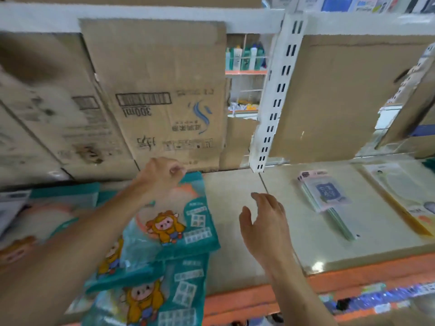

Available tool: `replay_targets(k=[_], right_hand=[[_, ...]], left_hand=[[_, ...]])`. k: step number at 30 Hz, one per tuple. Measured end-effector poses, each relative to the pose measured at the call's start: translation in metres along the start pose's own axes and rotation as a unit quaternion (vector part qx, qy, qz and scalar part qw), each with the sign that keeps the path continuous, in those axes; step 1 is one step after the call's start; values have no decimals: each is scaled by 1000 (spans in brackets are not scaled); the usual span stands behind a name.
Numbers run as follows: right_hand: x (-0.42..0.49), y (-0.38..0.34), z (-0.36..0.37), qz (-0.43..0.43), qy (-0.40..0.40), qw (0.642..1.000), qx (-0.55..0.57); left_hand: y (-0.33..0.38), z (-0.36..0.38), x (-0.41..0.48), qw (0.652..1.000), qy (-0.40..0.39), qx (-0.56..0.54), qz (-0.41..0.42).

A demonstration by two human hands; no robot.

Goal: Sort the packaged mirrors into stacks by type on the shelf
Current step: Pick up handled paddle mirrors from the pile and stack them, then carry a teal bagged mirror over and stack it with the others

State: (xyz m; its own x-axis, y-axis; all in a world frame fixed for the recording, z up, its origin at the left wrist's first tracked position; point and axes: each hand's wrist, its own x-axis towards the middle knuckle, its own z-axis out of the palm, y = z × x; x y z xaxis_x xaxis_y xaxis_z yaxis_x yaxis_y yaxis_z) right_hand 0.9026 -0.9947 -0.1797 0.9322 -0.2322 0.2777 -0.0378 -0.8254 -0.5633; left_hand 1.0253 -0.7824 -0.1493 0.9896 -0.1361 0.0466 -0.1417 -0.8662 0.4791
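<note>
Glossy teal plastic mirror packs (179,234), cartoon-printed, are stacked overlapping on the smooth cream shelf (233,208). The left hand (162,177) is curled at the top pack's edge; a pinch cannot be told. The right hand (266,222) is held with fingers loosely spread over bare shelf.

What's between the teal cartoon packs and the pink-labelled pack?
In the head view, bare shelf, with the right hand above it.

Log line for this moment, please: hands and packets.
left hand: fingers curled at top edge of teal packet, grip unclear | right hand: open, over bare shelf | pink packet: flat on shelf, untouched
</note>
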Motion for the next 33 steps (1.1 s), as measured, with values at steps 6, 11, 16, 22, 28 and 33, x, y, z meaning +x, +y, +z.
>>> replay_targets(k=[6,11,16,22,28,33], right_hand=[[-14,-48,27,-36,-72,997,0],[-24,-64,42,-32,-90,995,-1],[-31,-59,47,33,-113,993,-17],[-34,-51,40,139,-167,974,-63],[-35,-43,39,165,-198,966,15],[-36,-39,37,181,-196,963,39]], left_hand=[[-77,-41,-33,997,7,5,-79],[-114,-51,-48,994,1,-6,-109],[-119,-45,-51,994,-34,-29,-96],[-105,-28,-37,990,-49,-67,-111],[-95,-15,-20,919,-26,-297,-258],[-93,-13,-20,892,-47,-367,-260]])
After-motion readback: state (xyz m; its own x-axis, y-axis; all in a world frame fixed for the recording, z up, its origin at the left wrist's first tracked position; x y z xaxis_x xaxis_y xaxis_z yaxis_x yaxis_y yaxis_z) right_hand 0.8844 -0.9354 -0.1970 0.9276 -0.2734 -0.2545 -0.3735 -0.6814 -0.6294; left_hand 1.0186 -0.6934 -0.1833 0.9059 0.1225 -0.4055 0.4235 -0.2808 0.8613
